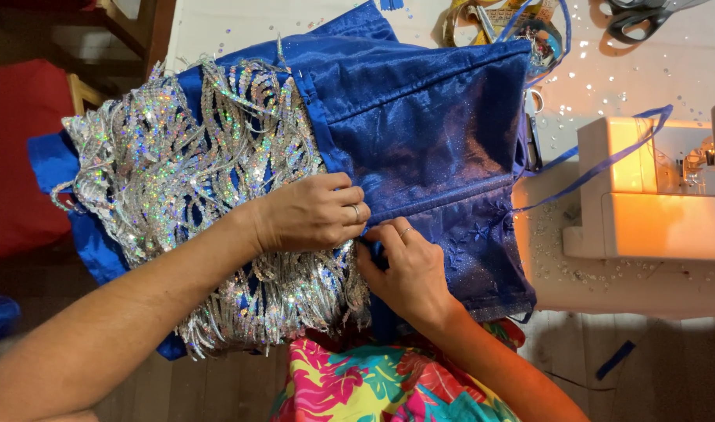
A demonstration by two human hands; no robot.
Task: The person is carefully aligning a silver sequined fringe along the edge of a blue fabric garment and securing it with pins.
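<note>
One blue satin garment (427, 125) lies across the white desk (217, 23), its silver sequin fringe (185, 180) at nine o'clock. Two hands meet at its seam: left hand (310, 212) and right hand (408, 270), fingers narrow, pinching the fabric. One sewing machine (654, 195) sits at three o'clock, one pair of scissors (638, 16) at one.

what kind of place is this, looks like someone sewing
Probably a home sewing or costume-making workspace: a white sewing machine at the table's right, scissors at the top, and both hands pinching a seam of a blue satin garment with silver sequin fringe.
</note>
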